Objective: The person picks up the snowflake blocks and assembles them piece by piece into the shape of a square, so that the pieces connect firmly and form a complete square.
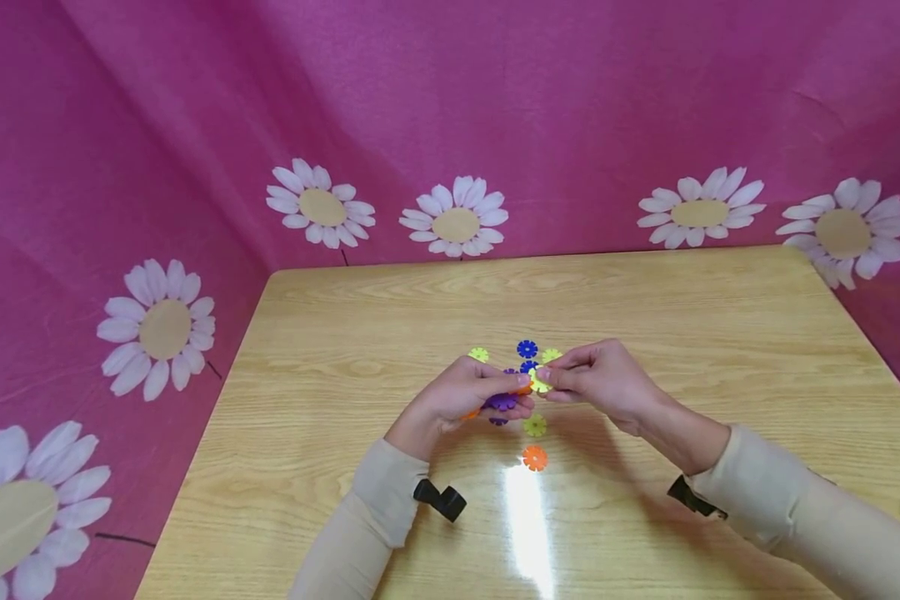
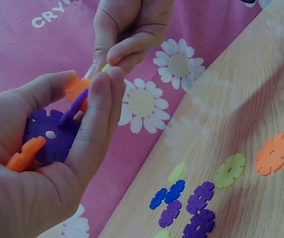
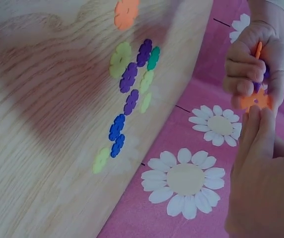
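My left hand (image 1: 453, 396) holds a joined cluster of notched plastic discs above the table. In the left wrist view, a purple disc (image 2: 45, 134) lies in the palm, with an orange disc (image 2: 25, 154) standing up from it. Another orange disc (image 2: 76, 90) sits at the thumb tip, beside a purple piece seen edge-on. My right hand (image 1: 611, 383) pinches a yellow-green disc (image 1: 540, 381) against the edge of that orange one. Fingers mostly hide the yellow-green disc in both wrist views, so whether the two discs interlock cannot be seen.
Loose discs lie on the wooden table (image 1: 315, 350) below and behind my hands: orange (image 1: 535, 458), yellow-green (image 1: 535, 426), blue (image 1: 527, 349), purple (image 3: 128, 77) and green (image 3: 153, 58). A pink curtain with daisies (image 1: 570, 100) hangs along the table's back and sides.
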Tool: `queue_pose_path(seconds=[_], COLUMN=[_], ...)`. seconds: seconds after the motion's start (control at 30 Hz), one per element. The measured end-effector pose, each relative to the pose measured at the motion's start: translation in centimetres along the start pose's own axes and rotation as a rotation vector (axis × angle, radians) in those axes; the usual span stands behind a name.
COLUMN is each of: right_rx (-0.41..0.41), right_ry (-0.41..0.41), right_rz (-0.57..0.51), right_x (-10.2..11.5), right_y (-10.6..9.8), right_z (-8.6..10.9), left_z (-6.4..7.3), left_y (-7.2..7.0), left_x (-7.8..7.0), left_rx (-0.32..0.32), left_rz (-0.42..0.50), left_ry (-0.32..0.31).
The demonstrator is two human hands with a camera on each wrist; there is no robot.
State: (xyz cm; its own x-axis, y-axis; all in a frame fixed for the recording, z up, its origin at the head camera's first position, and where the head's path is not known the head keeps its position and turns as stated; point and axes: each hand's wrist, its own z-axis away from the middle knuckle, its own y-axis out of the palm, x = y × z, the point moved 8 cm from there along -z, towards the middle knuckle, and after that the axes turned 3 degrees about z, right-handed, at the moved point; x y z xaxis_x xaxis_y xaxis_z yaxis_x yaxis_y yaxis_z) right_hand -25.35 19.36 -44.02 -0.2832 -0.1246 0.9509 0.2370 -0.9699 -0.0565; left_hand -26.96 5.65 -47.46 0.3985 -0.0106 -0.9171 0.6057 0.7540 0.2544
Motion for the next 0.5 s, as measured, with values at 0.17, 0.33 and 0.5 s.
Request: queue_pose_path(seconds=[0.17,0.33,0.5], right_rx=[-0.022,-0.028,-0.001], right_ry=[0.009,-0.001,-0.012], right_rz=[-0.022,-0.009,-0.008], right_x=[-0.15,-0.04,0.22], right_y=[0.06,0.04,0.05], right_z=[-0.05,-0.1,-0.03], left_z=[-0.13,-0.32,-0.4], left_y=[-0.22,-0.09,0.07], left_x=[0.01,-0.1,-0.22], left_rx=[-0.013,-0.03,-0.047], left_rz=[0.002,-0.008,-0.005], left_ry=[0.008,0.013,0.008])
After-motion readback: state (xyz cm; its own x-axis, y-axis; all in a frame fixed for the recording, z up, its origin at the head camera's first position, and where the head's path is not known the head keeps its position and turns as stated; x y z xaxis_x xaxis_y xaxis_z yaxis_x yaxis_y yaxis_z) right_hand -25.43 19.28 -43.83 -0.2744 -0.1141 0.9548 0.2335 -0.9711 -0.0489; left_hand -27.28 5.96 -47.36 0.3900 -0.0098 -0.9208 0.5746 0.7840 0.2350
